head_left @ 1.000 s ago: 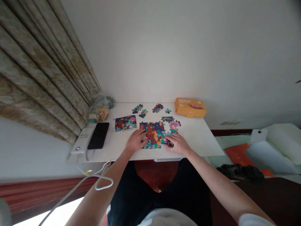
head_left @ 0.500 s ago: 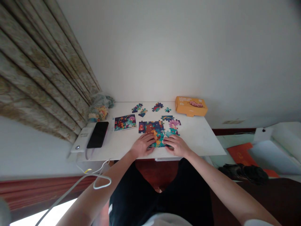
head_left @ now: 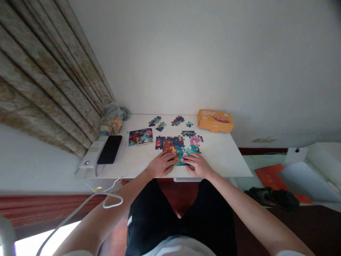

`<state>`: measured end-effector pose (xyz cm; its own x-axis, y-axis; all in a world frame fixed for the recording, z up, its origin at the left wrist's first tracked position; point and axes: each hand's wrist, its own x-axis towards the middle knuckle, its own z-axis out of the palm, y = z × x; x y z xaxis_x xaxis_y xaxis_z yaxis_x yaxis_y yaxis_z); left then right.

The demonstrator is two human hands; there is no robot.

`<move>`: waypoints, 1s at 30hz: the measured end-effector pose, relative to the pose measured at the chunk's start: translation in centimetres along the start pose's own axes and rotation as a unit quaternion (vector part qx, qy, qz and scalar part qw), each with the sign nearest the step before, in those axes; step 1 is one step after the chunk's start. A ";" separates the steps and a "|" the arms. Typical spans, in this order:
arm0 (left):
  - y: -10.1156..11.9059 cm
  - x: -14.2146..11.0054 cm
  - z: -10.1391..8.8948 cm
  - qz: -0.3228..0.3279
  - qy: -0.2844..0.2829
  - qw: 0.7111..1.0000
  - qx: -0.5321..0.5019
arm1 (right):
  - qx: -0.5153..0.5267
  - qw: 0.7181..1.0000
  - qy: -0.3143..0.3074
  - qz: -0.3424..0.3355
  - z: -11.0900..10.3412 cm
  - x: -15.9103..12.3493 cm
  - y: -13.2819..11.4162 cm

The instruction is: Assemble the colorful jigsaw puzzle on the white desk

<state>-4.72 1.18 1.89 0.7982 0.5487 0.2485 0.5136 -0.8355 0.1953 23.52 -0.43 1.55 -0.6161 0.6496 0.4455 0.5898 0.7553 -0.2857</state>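
A partly assembled jigsaw puzzle lies flat on the white table, with a bear, a fox and a rabbit in its picture. White tabletop shows through a gap in its right half. My left hand rests over the lower left of the puzzle, fingers stretched across it and thumb near its front edge. From the other side, my right hand touches the lower right by the rabbit, its fingers extended and slightly apart. Both hands cover parts of the lower corners. A piece strip joins the upper right section.
Loose puzzle pieces lie toward the back, with another small piece beside them. A picture card is left of the puzzle. An orange box stands back right; a phone, white cable and plastic bag are left.
The view has shifted slightly. Both hands stay on the lower part of the puzzle, with only a slight shift of the right fingers near the rabbit.
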 end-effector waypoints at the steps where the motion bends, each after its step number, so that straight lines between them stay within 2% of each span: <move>1: 0.0 0.0 0.0 0.000 -0.001 1.000 0.002 | 0.003 1.000 0.001 0.002 0.0 0.0 0.0; 11: 0.0 0.1 -0.1 0.001 0.003 1.000 -0.001 | 0.001 1.000 -0.014 0.021 0.1 0.1 0.0; 20: 1.6 0.2 0.4 -0.054 0.011 0.998 -0.010 | 0.011 1.000 -0.011 0.011 -0.1 0.2 -0.1; 26: 1.5 0.1 0.7 -0.051 0.013 0.998 -0.024 | 0.017 1.000 -0.015 0.003 0.0 0.2 0.0; 30: 1.5 0.1 1.2 -0.080 0.037 0.996 -0.015 | 0.016 1.000 -0.026 0.007 -0.1 0.4 0.0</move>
<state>-3.49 -0.02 1.06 0.6811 0.6763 0.2806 0.6216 -0.7366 0.2665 23.33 -0.21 1.79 -0.6350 0.6630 0.3966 0.5821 0.7481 -0.3187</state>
